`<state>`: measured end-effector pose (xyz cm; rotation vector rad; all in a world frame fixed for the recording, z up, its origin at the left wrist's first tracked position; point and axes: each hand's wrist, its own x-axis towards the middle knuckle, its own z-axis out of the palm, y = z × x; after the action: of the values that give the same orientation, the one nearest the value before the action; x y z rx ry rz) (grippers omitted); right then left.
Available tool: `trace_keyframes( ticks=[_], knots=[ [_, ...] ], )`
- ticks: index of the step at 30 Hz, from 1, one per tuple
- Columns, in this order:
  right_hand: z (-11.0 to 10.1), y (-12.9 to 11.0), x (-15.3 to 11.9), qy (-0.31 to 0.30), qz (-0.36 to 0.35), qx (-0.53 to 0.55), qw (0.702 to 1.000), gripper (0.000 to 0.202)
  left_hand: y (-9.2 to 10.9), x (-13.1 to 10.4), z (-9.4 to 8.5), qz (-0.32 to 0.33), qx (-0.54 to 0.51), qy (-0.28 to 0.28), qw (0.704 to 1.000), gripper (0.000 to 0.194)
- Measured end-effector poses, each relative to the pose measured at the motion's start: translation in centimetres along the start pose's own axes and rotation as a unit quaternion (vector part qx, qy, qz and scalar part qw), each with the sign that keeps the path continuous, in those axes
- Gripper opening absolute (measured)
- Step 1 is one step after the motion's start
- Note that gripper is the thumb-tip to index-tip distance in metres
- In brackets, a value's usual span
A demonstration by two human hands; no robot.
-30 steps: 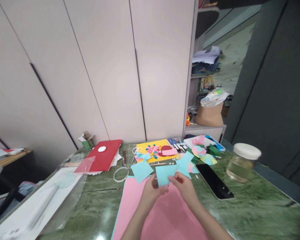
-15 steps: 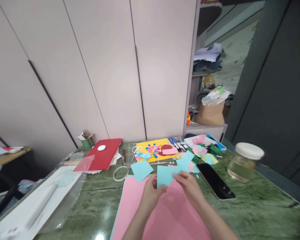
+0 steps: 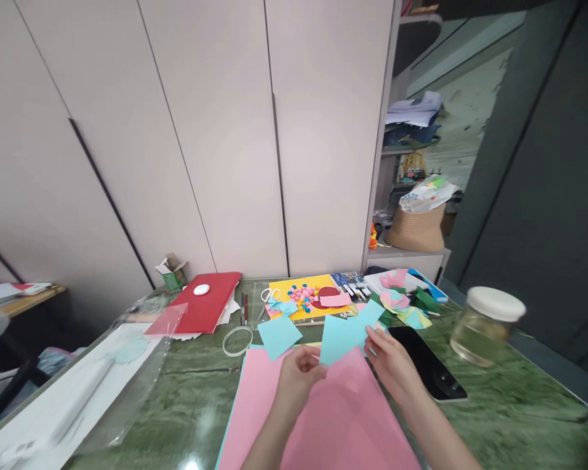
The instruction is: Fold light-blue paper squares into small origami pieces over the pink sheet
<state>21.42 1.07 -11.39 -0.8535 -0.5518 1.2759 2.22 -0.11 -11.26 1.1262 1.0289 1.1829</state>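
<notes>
My left hand is closed, pinching the lower left corner of a light blue paper piece between thumb and fingers. My right hand has its fingertips drawn together at the right end of this paper, where it overlaps other blue paper behind. The held piece is tilted above a large pink sheet, which lies under both forearms. A second light blue square lies flat just beyond my left hand.
A tape roll, scissors and red folder lie to the left. Behind are a yellow sheet with small coloured balls and paper scraps. At right are a phone and lidded jar.
My right hand has moved right and slightly up, away from my left hand. The blue paper between them now slants and shows a longer lower edge. The view has shifted slightly.
</notes>
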Motion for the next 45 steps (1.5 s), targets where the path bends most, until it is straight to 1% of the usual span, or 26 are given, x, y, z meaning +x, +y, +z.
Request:
trace_keyframes(
  ticks=[7,14,20,26,28,30,32,34,35,36,38,39,40,41,42,43,45],
  knots=[
    [-0.1,0.0,0.1,0.025,-0.023,0.041,0.999,0.021,-0.7,0.4,-0.1,-0.010,0.012,0.015,1.000,0.018],
    [0.2,0.1,-0.1,0.023,-0.033,0.056,0.998,0.020,-0.7,0.4,-0.2,0.010,0.007,0.025,1.000,0.014],
    [-0.1,0.1,0.2,0.027,-0.024,0.065,0.997,0.021,-0.9,0.5,-0.3,0.009,0.006,0.010,1.000,0.012],
    [0.0,0.4,0.2,0.011,-0.027,0.075,0.997,0.020,-0.8,0.4,-0.4,0.009,0.012,-0.006,1.000,0.014],
    [0.0,0.5,0.1,0.004,-0.030,0.069,0.997,0.019,-0.7,0.2,-0.5,0.013,0.023,-0.016,1.000,0.016],
    [-0.2,0.6,0.2,0.003,-0.036,0.063,0.997,0.019,-0.6,0.1,-0.8,0.020,0.059,-0.024,0.998,0.018],
    [-0.6,0.4,0.6,0.010,-0.044,0.064,0.997,0.018,-0.5,0.0,-1.2,0.038,0.122,-0.007,0.992,0.017],
    [-1.2,0.1,1.0,0.014,-0.063,0.069,0.996,0.017,-0.3,0.1,-1.6,0.063,0.178,0.035,0.981,0.014],
    [-1.4,0.0,1.2,0.011,-0.066,0.070,0.995,0.017,-0.1,0.2,-1.8,0.074,0.187,0.053,0.978,0.011],
    [-1.5,-0.1,1.3,0.003,-0.056,0.072,0.996,0.016,0.1,0.3,-1.8,0.077,0.169,0.058,0.981,0.010],
    [-1.3,-0.1,1.2,-0.015,-0.015,0.073,0.997,0.016,0.4,0.2,-1.7,0.060,0.091,0.033,0.993,0.018],
    [-1.0,0.1,0.9,-0.029,0.010,0.069,0.997,0.016,0.6,0.1,-1.4,0.037,0.032,0.001,0.999,0.025],
    [-0.6,0.2,0.6,-0.051,0.033,0.060,0.996,0.015,0.7,-0.1,-1.1,0.014,-0.006,-0.031,0.999,0.033],
    [-0.1,0.4,0.2,-0.080,0.058,0.039,0.994,0.015,0.7,-0.3,-0.8,-0.010,-0.030,-0.064,0.997,0.041],
    [0.4,0.5,-0.3,-0.106,0.080,0.019,0.991,0.017,0.7,-0.6,-0.5,-0.053,-0.089,-0.115,0.988,0.046],
    [0.8,0.6,-0.7,-0.121,0.090,0.002,0.989,0.019,0.6,-0.9,-0.3,-0.094,-0.131,-0.152,0.975,0.049],
    [1.5,0.6,-1.3,-0.123,0.098,-0.016,0.987,0.021,0.4,-1.2,0.1,-0.128,-0.161,-0.168,0.964,0.048]
  ],
)
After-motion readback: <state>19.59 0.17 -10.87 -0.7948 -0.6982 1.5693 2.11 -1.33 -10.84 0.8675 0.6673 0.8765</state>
